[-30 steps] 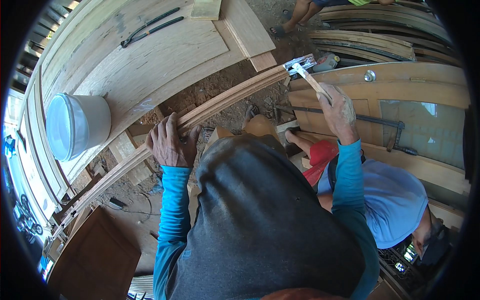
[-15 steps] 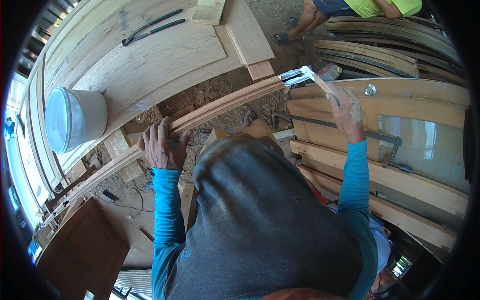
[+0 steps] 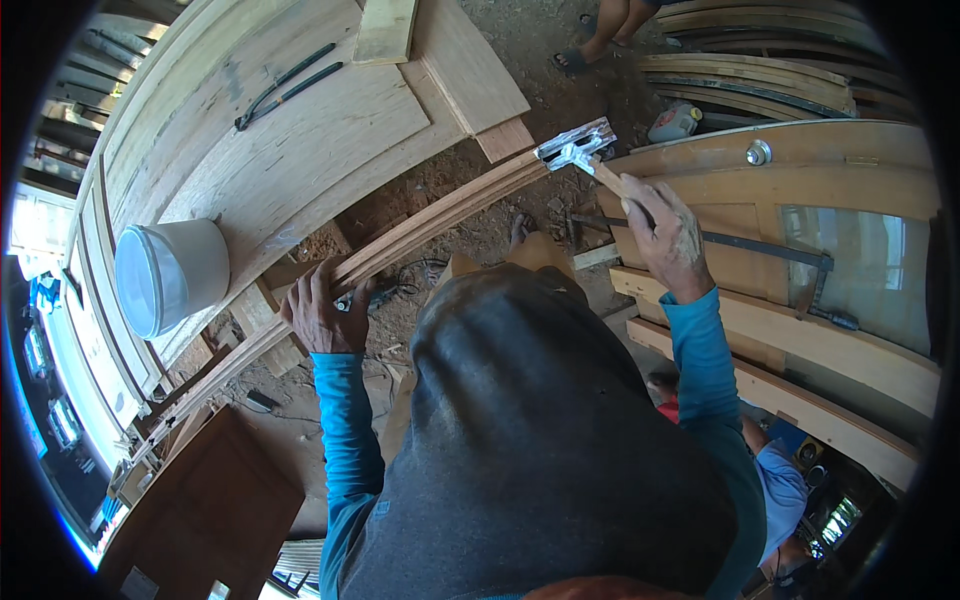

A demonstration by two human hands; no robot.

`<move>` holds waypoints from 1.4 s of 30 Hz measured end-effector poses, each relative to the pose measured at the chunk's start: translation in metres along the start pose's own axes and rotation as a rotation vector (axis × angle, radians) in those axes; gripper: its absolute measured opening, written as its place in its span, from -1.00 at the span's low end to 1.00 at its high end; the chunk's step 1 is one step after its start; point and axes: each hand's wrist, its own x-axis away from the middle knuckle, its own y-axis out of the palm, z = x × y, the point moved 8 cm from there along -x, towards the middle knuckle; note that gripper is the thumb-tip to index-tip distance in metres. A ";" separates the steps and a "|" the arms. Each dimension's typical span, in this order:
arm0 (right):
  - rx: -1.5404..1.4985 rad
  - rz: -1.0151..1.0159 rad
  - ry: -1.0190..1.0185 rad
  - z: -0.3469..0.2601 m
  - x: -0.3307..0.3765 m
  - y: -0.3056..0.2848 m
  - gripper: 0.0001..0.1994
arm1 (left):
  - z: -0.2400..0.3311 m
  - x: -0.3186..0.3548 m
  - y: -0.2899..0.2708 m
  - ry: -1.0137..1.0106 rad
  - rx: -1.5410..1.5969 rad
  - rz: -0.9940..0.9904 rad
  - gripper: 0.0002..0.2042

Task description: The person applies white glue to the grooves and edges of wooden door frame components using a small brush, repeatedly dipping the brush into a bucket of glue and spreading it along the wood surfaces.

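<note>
A long grooved wooden strip [image 3: 440,213] runs diagonally from the lower left up to the centre right. My left hand [image 3: 328,312] is closed around it near the middle. Smeared white paste [image 3: 600,130] covers the notched far end of the strip. My right hand [image 3: 668,238] grips a short flat wooden stick [image 3: 608,180] whose tip is coated in the same white paste. That tip touches the near side of the strip's coated end.
On the plywood-topped bench [image 3: 190,170] are a white bucket [image 3: 190,275], long-handled pincers [image 3: 285,90] and loose boards [image 3: 470,75]. To the right lean a door panel [image 3: 740,215] and a bar clamp [image 3: 770,252]. Other people's legs [image 3: 600,35] and a blue shirt [image 3: 780,490] show nearby.
My right hand has drawn the stick's tip from the outer end of the strip back toward its near side. My left hand keeps its hold. The whole view has shifted slightly.
</note>
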 end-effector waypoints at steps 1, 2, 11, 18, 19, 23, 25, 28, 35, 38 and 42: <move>-0.010 -0.018 0.007 -0.006 0.006 0.001 -0.68 | 0.001 0.000 0.000 0.001 0.001 0.002 -0.36; 0.042 0.005 -0.037 -0.009 0.009 0.004 -0.68 | 0.001 0.001 0.000 0.002 0.001 0.005 -0.37; 0.125 0.055 0.103 0.032 0.006 -0.006 -0.70 | 0.003 0.002 -0.001 -0.004 0.008 -0.002 -0.42; 0.134 0.018 0.076 0.034 -0.010 -0.006 -0.70 | 0.001 0.002 0.001 0.027 0.000 0.035 -0.34; 0.163 -0.017 0.072 0.032 -0.011 -0.004 -0.69 | 0.001 0.001 0.000 0.018 0.004 0.025 -0.37; 0.163 0.024 0.104 0.055 -0.021 -0.022 -0.71 | 0.005 -0.001 -0.004 -0.001 0.010 0.014 -0.42; -0.051 -0.116 0.173 0.053 -0.026 -0.023 -0.71 | 0.005 0.000 -0.003 -0.001 0.008 0.016 -0.39; -0.208 -0.329 0.315 0.049 -0.038 -0.023 -0.70 | 0.007 -0.001 -0.003 -0.012 -0.004 -0.010 -0.27; -0.354 -0.475 0.121 0.088 -0.065 -0.024 -0.70 | 0.005 -0.001 -0.002 -0.009 -0.027 0.026 -0.25; -0.326 -0.535 0.019 0.103 -0.080 -0.015 -0.70 | 0.006 -0.001 -0.002 -0.020 -0.034 0.037 -0.26; -0.106 -0.660 0.031 0.094 -0.111 -0.013 -0.70 | 0.007 -0.001 -0.003 -0.043 -0.032 0.003 -0.26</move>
